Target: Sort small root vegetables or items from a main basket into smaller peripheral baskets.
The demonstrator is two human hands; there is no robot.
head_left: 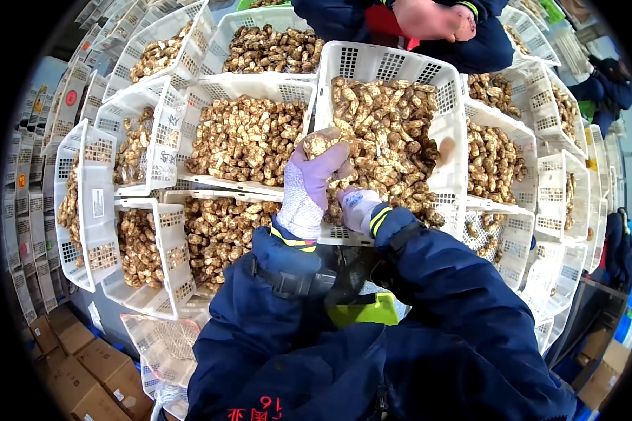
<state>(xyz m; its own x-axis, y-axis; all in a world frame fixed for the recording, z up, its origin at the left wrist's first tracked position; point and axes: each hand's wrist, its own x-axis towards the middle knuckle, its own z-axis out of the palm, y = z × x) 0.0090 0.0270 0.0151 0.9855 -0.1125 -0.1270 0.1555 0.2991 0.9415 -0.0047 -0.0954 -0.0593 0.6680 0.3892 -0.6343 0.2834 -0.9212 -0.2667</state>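
Observation:
A white plastic crate (455,187) stands before me, holding many knobbly brown-and-cream pieces (382,123) that look like mushrooms. My left hand (316,173), in a lilac-and-white glove, is over its left wall and curls around at least one pale brown piece (318,143). Close by, at the crate's near side, my right hand (359,208) wears a similar glove and reaches down among the pieces. Its fingertips are partly hidden, so whether it grips one does not show.
To the left sits another filled crate (237,181), with more crates (526,142) on the right. Across from me are a co-worker's hands (434,20). Cardboard boxes (108,363) lie at lower left. A green plastic object (366,311) shows beneath my arms.

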